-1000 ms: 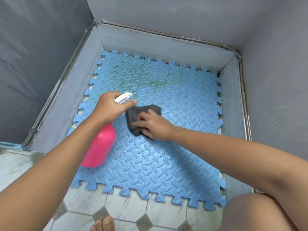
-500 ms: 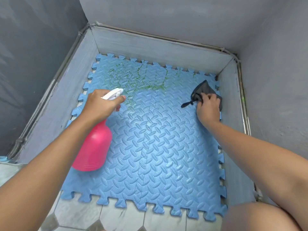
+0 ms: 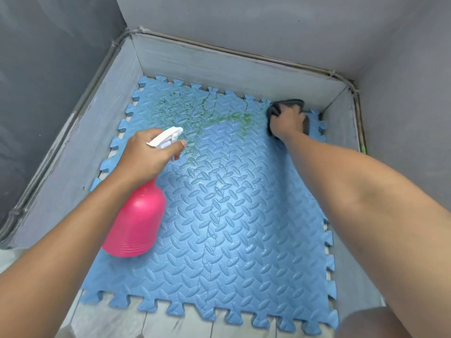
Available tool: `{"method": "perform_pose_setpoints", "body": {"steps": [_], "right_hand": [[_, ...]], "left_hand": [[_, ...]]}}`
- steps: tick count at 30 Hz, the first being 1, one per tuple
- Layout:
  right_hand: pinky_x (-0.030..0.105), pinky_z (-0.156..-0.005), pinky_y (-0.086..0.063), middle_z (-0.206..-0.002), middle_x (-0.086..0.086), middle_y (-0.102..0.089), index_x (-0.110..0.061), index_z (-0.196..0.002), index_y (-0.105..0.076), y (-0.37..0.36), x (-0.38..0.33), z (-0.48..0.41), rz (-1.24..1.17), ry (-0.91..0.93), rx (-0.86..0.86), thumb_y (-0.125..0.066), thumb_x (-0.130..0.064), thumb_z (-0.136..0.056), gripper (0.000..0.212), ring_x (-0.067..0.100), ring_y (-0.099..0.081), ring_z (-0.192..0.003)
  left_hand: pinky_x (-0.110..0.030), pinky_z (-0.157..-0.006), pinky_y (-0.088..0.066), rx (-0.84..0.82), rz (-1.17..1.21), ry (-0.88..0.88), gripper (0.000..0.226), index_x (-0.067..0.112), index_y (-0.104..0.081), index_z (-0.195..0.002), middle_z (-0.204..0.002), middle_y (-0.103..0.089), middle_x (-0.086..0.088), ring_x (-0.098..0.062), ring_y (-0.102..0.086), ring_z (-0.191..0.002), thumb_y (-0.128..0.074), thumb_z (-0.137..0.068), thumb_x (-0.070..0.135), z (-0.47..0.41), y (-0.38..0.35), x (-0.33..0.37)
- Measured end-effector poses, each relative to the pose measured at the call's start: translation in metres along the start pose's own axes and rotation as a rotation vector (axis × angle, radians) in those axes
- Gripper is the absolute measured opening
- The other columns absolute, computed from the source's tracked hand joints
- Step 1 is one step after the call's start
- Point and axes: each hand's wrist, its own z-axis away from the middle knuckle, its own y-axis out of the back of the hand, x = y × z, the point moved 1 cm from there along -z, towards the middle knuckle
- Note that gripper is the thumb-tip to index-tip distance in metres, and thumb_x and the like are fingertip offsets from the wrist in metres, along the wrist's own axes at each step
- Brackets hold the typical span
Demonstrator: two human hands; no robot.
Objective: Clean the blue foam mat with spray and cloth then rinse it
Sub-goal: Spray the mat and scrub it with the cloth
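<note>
A blue foam mat (image 3: 234,228) with a raised tread pattern and jigsaw edges lies on the floor, filling a grey walled corner. Green stains (image 3: 195,111) spread over its far part. My left hand (image 3: 146,157) grips the white trigger head of a pink spray bottle (image 3: 136,223), held above the mat's left side with the nozzle pointing at the stains. My right hand (image 3: 286,123) presses a dark grey cloth (image 3: 290,103) onto the mat's far right corner. The mat's middle looks wet and shiny.
A low grey curb (image 3: 219,67) borders the mat on the far, left and right sides, with grey walls (image 3: 268,23) above it. Pale floor tiles (image 3: 170,323) show at the near edge. My knee (image 3: 366,323) is at the bottom right.
My right hand swept the cloth from the mat's middle to its far right corner. My left hand and the spray bottle stayed over the left side. The camera leaned in closer.
</note>
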Motion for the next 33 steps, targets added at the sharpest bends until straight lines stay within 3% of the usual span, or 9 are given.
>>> {"method": "perform_pose_setpoints", "body": {"steps": [5, 8, 10, 13, 17, 19, 26, 28, 33], "right_hand": [[0.039, -0.095, -0.042, -0.129, 0.007, -0.052, -0.032, -0.142, -0.052, -0.037, -0.085, 0.067, 0.06, 0.667, -0.15, -0.051, -0.035, -0.098, 0.044, 0.03, -0.044, -0.11], [0.035, -0.086, -0.041, -0.126, 0.002, -0.053, -0.029, -0.141, -0.054, -0.035, -0.066, 0.077, 0.089, 0.851, -0.193, -0.052, -0.032, -0.1, 0.042, 0.024, -0.044, -0.104], [0.039, -0.091, -0.042, -0.127, 0.005, -0.054, -0.028, -0.139, -0.057, -0.028, -0.035, 0.053, 0.084, 0.767, -0.113, -0.052, -0.029, -0.099, 0.04, 0.029, -0.047, -0.11], [0.046, -0.103, -0.04, -0.136, 0.012, -0.048, -0.03, -0.138, -0.056, -0.008, 0.02, 0.005, 0.131, 0.349, 0.047, -0.05, -0.019, -0.096, 0.044, 0.043, -0.043, -0.122], [0.044, -0.114, -0.031, -0.148, 0.016, -0.034, -0.03, -0.14, -0.054, 0.014, 0.047, -0.023, 0.142, -0.05, -0.023, -0.049, -0.02, -0.095, 0.047, 0.045, -0.036, -0.132], [0.042, -0.11, -0.036, -0.143, 0.015, -0.042, -0.032, -0.138, -0.056, 0.009, 0.019, -0.002, 0.088, 0.106, -0.054, -0.053, -0.026, -0.095, 0.044, 0.045, -0.043, -0.126], [0.03, -0.081, -0.042, -0.119, -0.005, -0.054, -0.035, -0.131, -0.062, -0.033, -0.032, 0.171, 0.008, 1.1, -0.401, -0.059, -0.03, -0.097, 0.034, 0.019, -0.045, -0.097], [0.031, -0.083, -0.046, -0.123, -0.005, -0.054, -0.032, -0.133, -0.061, -0.036, -0.019, 0.16, 0.003, 1.028, -0.316, -0.059, -0.024, -0.098, 0.036, 0.02, -0.046, -0.101], [0.04, -0.097, -0.044, -0.13, 0.004, -0.053, -0.021, -0.138, -0.059, -0.024, 0.006, 0.116, -0.097, 0.495, -0.05, -0.054, -0.025, -0.101, 0.037, 0.027, -0.045, -0.11]], "left_hand": [[-0.029, -0.068, -0.046, 0.023, -0.065, -0.016, 0.036, 0.012, -0.073, -0.075, -0.075, -0.076, 0.0, -0.011, -0.062, -0.064, -0.073, -0.083, 0.048, 0.002, -0.008, 0.004], [-0.03, -0.068, -0.046, 0.027, -0.076, -0.011, 0.038, 0.013, -0.072, -0.075, -0.074, -0.075, 0.0, -0.011, -0.062, -0.065, -0.068, -0.08, 0.05, 0.003, -0.005, 0.003], [-0.035, -0.073, -0.05, 0.022, -0.075, 0.001, 0.038, 0.013, -0.072, -0.075, -0.075, -0.075, 0.0, -0.016, -0.066, -0.07, -0.067, -0.08, 0.05, 0.003, -0.004, 0.003], [-0.043, -0.077, -0.056, 0.012, -0.066, 0.03, 0.043, 0.011, -0.071, -0.076, -0.076, -0.074, -0.006, -0.026, -0.07, -0.075, -0.066, -0.076, 0.055, 0.003, -0.003, 0.004], [-0.046, -0.057, -0.064, -0.026, -0.007, 0.165, 0.039, 0.008, -0.072, -0.089, -0.09, -0.073, -0.017, -0.025, -0.067, -0.07, -0.077, -0.079, 0.046, 0.001, -0.003, 0.006], [-0.046, -0.053, -0.064, -0.068, -0.024, 0.288, 0.032, 0.006, -0.074, -0.09, -0.089, -0.071, -0.016, -0.022, -0.064, -0.066, -0.082, -0.081, 0.037, 0.0, -0.003, 0.004], [-0.044, -0.05, -0.063, -0.025, -0.017, 0.405, 0.03, 0.007, -0.075, -0.089, -0.083, -0.071, -0.008, -0.02, -0.065, -0.066, -0.083, -0.081, 0.035, 0.016, 0.008, -0.013], [-0.044, -0.055, -0.065, 0.009, -0.028, 0.404, 0.032, 0.007, -0.075, -0.083, -0.079, -0.075, -0.008, -0.024, -0.068, -0.062, -0.081, -0.081, 0.038, 0.014, 0.018, -0.018], [-0.037, -0.068, -0.058, 0.013, -0.231, 0.423, 0.049, 0.006, -0.065, -0.067, -0.063, -0.072, -0.014, -0.028, -0.073, -0.065, -0.066, -0.072, 0.055, 0.035, 0.027, -0.03]]}}
